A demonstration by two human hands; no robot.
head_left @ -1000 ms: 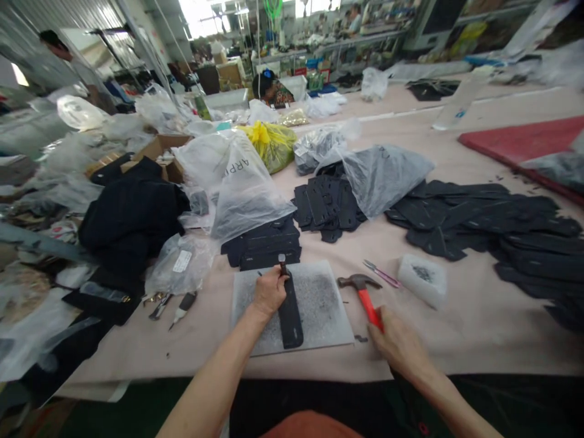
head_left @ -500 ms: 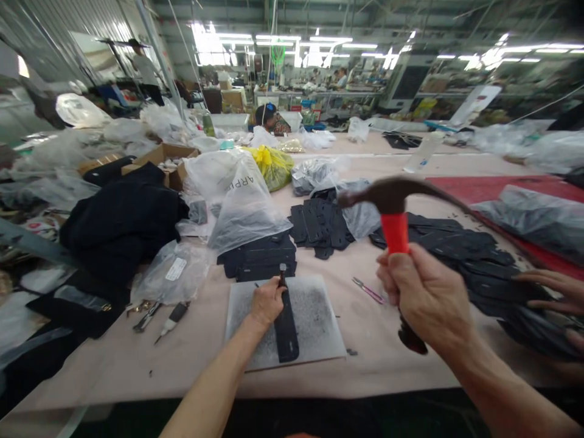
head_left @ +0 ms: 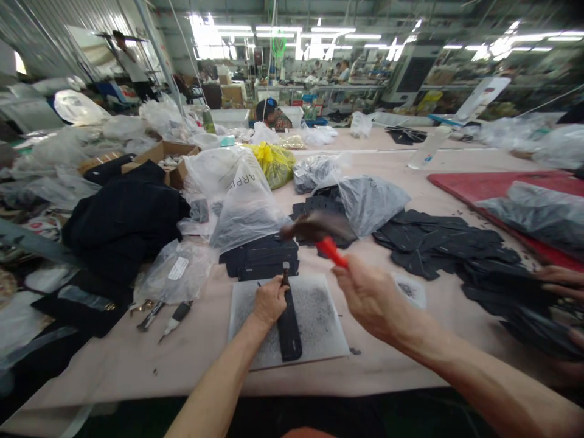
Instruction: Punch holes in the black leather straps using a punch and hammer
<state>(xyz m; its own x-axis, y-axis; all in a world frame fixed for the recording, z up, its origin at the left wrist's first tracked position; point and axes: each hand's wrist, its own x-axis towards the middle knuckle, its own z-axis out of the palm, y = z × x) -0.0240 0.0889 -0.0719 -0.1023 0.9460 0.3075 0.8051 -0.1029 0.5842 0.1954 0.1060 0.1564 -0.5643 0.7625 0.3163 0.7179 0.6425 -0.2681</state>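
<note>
My left hand (head_left: 271, 300) is closed round a metal punch (head_left: 286, 269), held upright on the far end of a black strap-like piece (head_left: 289, 334). That piece lies on a whitish board (head_left: 323, 316) strewn with dark specks. My right hand (head_left: 371, 295) grips the red handle of a claw hammer (head_left: 332, 249). The hammer's head is smeared by motion, to the right of and above the punch's top, apart from it. Just beyond the board is a stack of black pieces (head_left: 260, 258). The punch's lower tip is hidden by my fingers.
Another person's hands (head_left: 563, 286) touch black material at the right edge, beside a heap of black pieces (head_left: 447, 243). Plastic bags (head_left: 246, 201) stand behind the board. A screwdriver-like tool (head_left: 176, 319) and a labelled bag (head_left: 176, 267) lie left.
My right hand has swung the hammer down and leftward, toward the punch. My left hand keeps its hold on the punch. At the right, the other person's hands have shifted slightly.
</note>
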